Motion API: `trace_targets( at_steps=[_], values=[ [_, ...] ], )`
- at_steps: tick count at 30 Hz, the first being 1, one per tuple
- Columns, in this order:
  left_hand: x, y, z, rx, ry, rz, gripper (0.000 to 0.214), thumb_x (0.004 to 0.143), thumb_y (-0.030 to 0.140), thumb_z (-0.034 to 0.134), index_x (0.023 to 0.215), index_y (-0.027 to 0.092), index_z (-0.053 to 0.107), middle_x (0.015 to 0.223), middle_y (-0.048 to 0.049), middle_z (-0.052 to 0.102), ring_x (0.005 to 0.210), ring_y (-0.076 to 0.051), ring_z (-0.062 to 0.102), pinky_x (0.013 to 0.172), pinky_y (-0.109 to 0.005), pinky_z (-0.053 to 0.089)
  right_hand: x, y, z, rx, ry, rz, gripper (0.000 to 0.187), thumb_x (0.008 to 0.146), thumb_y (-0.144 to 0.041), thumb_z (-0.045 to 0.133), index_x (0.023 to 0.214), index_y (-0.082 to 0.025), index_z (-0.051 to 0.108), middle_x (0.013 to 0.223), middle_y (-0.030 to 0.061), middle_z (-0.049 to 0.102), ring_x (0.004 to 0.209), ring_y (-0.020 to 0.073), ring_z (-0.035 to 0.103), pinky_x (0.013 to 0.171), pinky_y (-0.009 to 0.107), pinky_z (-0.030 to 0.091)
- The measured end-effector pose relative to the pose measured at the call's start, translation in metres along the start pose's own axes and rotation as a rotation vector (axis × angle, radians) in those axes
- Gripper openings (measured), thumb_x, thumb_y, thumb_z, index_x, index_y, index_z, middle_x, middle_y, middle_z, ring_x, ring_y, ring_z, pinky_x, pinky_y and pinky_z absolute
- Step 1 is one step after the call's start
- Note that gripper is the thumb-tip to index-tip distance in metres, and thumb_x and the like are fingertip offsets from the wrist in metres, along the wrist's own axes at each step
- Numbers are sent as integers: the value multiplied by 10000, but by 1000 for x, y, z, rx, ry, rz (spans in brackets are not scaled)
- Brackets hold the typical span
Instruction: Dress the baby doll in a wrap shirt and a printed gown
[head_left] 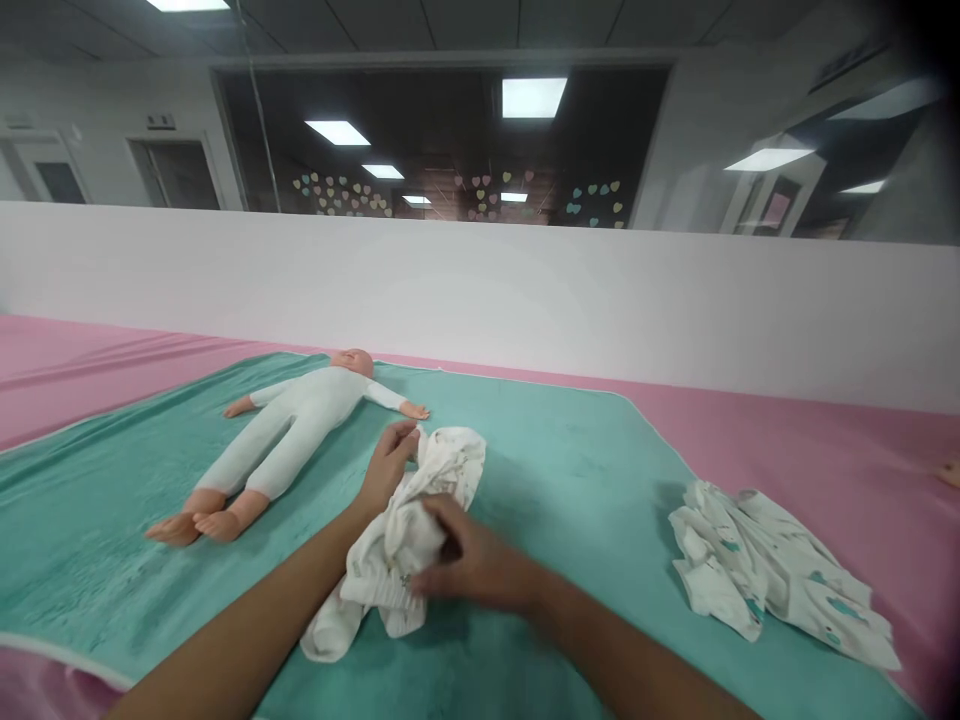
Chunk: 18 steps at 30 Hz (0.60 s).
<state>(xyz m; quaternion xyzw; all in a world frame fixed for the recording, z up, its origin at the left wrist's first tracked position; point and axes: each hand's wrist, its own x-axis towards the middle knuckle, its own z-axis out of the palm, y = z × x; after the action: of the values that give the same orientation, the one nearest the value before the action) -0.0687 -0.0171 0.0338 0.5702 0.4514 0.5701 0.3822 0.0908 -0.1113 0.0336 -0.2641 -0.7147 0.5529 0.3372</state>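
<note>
A bunched white baby garment with ribbed cuffs and small printed marks lies on the teal blanket in front of me. My left hand grips its far left edge, fingers curled into the cloth. On the garment's right side is my right hand, thumb and fingers curved and slightly blurred by motion; its fingertips touch the cloth, but whether they pinch it I cannot tell. Beyond my left hand, a baby doll in a white bodysuit lies on its back, arms spread, head toward the wall.
A second crumpled white garment with teal prints lies to the right, across the edge of the teal blanket. A pink cover shows around the blanket. A low white wall runs along the back, below a large window.
</note>
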Motion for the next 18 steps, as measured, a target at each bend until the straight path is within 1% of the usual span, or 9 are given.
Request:
trace_targets(
  at_steps=[1, 3, 5, 6, 9, 12, 13, 15, 18],
  values=[
    [2, 0, -2, 20, -75, -31, 377, 793, 471, 477, 1004, 167, 548, 955, -46, 563, 820, -171, 513, 751, -291, 423, -2, -2, 8, -119, -52, -26, 772, 627, -430, 732, 1303, -295, 384, 1317, 58, 404, 1174, 253, 425, 960, 389, 385],
    [0, 2, -3, 54, -225, -59, 374, 807, 491, 443, 890, 156, 588, 876, -49, 584, 780, -178, 515, 727, -294, 431, -6, -4, 18, -311, -95, -75, 825, 627, -442, 724, 1344, -322, 333, 1375, 46, 319, 1235, 258, 351, 1018, 389, 323],
    [-5, 8, -1, 26, -360, -90, 384, 818, 504, 426, 779, 162, 594, 777, -37, 590, 728, -177, 520, 702, -299, 443, -7, -4, 22, -431, -77, -103, 782, 677, -464, 676, 1357, -327, 313, 1359, 42, 336, 1239, 251, 339, 1035, 385, 297],
    [-9, 13, 1, -12, -426, -120, 386, 822, 509, 423, 761, 167, 592, 747, -29, 590, 712, -177, 526, 695, -305, 450, -7, -3, 21, -482, -60, -118, 746, 698, -474, 655, 1351, -326, 325, 1341, 41, 360, 1227, 249, 348, 1031, 386, 298],
    [-19, 26, 2, -131, -629, -198, 375, 830, 508, 436, 866, 178, 611, 826, -33, 623, 784, -198, 562, 752, -334, 460, -6, 2, 16, -638, 11, -163, 667, 710, -480, 643, 1306, -319, 390, 1263, 41, 433, 1160, 251, 396, 1000, 403, 310],
    [-23, 34, -8, -181, -758, -242, 415, 811, 501, 493, 1054, 180, 593, 1015, -75, 625, 943, -241, 570, 820, -358, 449, -2, 9, 7, -756, 144, -161, 589, 683, -406, 683, 1221, -292, 471, 1162, 44, 484, 1067, 247, 440, 934, 403, 343],
    [-23, 35, -12, -189, -805, -266, 456, 786, 497, 535, 1122, 189, 564, 1083, -86, 606, 997, -255, 559, 835, -363, 446, 0, 11, 4, -780, 199, -156, 541, 672, -356, 693, 1172, -280, 505, 1124, 42, 499, 1028, 240, 454, 906, 393, 355],
    [-22, 36, -22, -179, -896, -317, 615, 702, 470, 640, 1242, 227, 476, 1215, -91, 544, 1108, -283, 510, 872, -372, 434, 2, 15, -3, -787, 284, -147, 424, 658, -253, 683, 1060, -258, 550, 1051, 31, 526, 947, 217, 480, 836, 356, 380],
    [-18, 36, -32, -149, -978, -341, 859, 578, 393, 740, 1336, 268, 358, 1335, -79, 449, 1216, -303, 419, 942, -391, 395, 4, 21, -12, -720, 374, -127, 276, 683, -183, 615, 945, -235, 548, 976, 14, 546, 861, 183, 494, 745, 303, 392]
  ],
)
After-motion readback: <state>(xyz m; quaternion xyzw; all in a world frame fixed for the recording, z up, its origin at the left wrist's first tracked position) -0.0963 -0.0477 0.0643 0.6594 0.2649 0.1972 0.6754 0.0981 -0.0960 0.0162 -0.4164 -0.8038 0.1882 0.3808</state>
